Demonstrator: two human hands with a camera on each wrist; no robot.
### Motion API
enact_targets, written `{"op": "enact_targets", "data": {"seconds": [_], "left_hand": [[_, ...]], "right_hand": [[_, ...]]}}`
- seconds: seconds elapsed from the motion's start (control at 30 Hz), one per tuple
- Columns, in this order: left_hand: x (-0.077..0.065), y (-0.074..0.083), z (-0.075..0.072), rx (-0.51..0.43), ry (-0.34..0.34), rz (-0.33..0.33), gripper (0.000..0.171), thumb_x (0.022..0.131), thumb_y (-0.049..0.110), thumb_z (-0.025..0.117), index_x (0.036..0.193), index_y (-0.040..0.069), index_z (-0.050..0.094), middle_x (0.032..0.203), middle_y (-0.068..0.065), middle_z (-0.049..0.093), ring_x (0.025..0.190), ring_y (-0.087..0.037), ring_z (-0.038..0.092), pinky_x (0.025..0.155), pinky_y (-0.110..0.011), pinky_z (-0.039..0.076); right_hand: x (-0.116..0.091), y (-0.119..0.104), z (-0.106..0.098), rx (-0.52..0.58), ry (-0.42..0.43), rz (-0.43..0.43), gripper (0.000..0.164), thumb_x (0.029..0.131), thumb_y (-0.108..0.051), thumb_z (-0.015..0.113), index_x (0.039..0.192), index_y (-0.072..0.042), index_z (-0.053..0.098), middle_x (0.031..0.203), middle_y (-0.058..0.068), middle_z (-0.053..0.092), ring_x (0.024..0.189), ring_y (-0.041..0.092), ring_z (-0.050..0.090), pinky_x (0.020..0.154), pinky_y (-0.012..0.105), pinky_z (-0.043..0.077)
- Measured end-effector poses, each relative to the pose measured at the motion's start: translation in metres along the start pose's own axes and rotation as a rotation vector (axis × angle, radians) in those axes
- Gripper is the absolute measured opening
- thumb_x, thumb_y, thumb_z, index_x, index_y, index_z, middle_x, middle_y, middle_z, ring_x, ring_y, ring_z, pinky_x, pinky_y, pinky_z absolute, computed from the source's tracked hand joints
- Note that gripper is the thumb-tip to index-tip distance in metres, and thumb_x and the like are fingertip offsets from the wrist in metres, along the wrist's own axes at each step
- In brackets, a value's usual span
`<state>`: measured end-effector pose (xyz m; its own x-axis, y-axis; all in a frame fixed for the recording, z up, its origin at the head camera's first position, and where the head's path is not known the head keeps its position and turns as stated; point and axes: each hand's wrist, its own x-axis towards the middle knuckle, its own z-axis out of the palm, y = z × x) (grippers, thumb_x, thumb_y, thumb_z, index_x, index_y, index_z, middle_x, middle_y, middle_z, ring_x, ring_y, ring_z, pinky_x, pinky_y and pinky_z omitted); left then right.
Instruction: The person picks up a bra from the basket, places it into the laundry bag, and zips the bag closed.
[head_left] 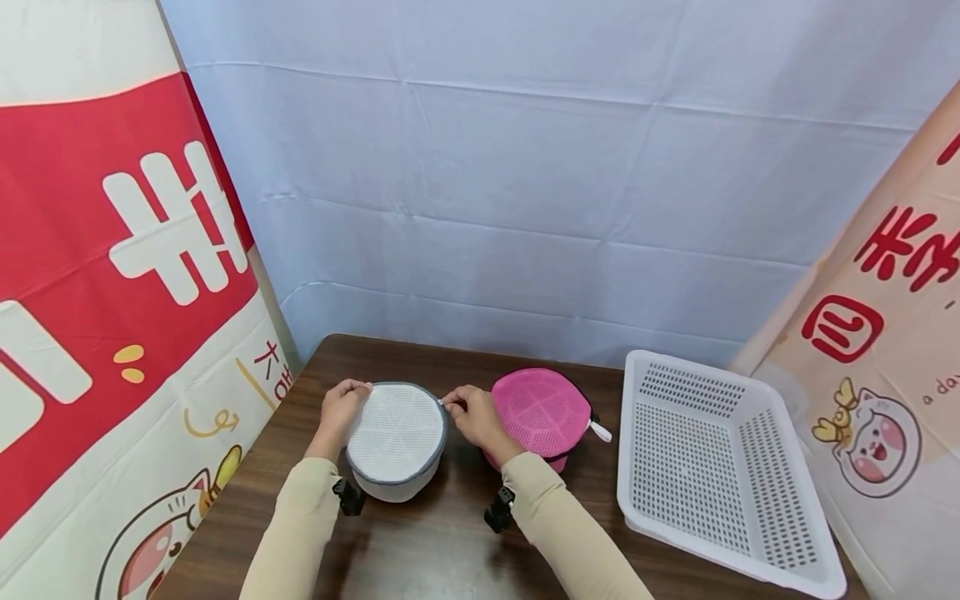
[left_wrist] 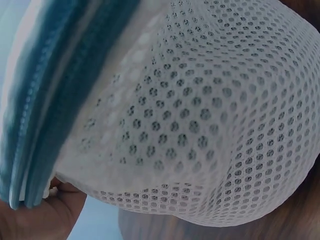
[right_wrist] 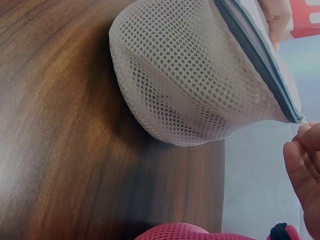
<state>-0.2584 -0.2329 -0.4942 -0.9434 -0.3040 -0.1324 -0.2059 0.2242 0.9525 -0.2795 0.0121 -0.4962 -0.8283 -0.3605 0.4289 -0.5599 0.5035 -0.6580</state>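
Note:
A round white mesh laundry bag (head_left: 397,433) with a grey-blue zipper rim stands on the table's left part. My left hand (head_left: 342,413) holds its rim at the upper left; in the left wrist view only some fingers (left_wrist: 55,212) show beside the rim. On the opposite side, my right hand (head_left: 474,414) pinches the small zipper pull at the edge, and in the right wrist view its fingertips (right_wrist: 307,135) meet the zipper's end. The zipper looks closed along the part visible there. Just right of that hand sits a pink mesh bag (head_left: 542,412) with a white tab.
A white perforated plastic basket (head_left: 633,508) stands at the right of the brown wooden table (head_left: 442,550). Behind the table hangs a pale blue cloth (head_left: 480,208). Printed banners with red and cartoon designs hang at both sides.

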Motion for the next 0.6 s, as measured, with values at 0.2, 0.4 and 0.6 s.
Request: {"op": "enact_targets", "data": {"seconds": [0.2,0.4,0.6], "left_hand": [[-0.0013,0.0005,0.0022,-0.069,-0.013,-0.034,0.030,0.095,0.028,0.051,0.102,0.000,0.057,0.116,-0.016,0.052,0.087,-0.026,0.047,0.074,-0.037,0.039],[0.0016,-0.0026,0.0018,-0.125,0.007,-0.052,0.030,0.095,0.025,0.052,0.105,-0.002,0.056,0.123,-0.017,0.050,0.097,-0.028,0.045,0.080,-0.038,0.037],[0.0022,-0.0053,0.0025,-0.225,0.106,-0.065,0.029,0.093,0.020,0.052,0.105,-0.006,0.055,0.123,-0.017,0.052,0.098,-0.026,0.047,0.081,-0.035,0.037]], "right_hand": [[0.0001,0.0030,-0.0009,-0.014,0.007,0.001,0.008,0.083,0.000,0.065,0.083,-0.006,0.070,0.084,0.006,0.064,0.074,0.014,0.055,0.066,0.025,0.047],[-0.0020,0.0064,-0.0012,-0.059,0.012,-0.015,0.009,0.082,0.002,0.065,0.081,-0.006,0.069,0.081,0.005,0.063,0.077,0.016,0.058,0.070,0.029,0.047],[-0.0067,0.0036,-0.0025,-0.036,-0.001,-0.009,0.007,0.082,0.001,0.066,0.081,-0.006,0.068,0.082,0.006,0.064,0.076,0.017,0.057,0.069,0.029,0.047]]}}
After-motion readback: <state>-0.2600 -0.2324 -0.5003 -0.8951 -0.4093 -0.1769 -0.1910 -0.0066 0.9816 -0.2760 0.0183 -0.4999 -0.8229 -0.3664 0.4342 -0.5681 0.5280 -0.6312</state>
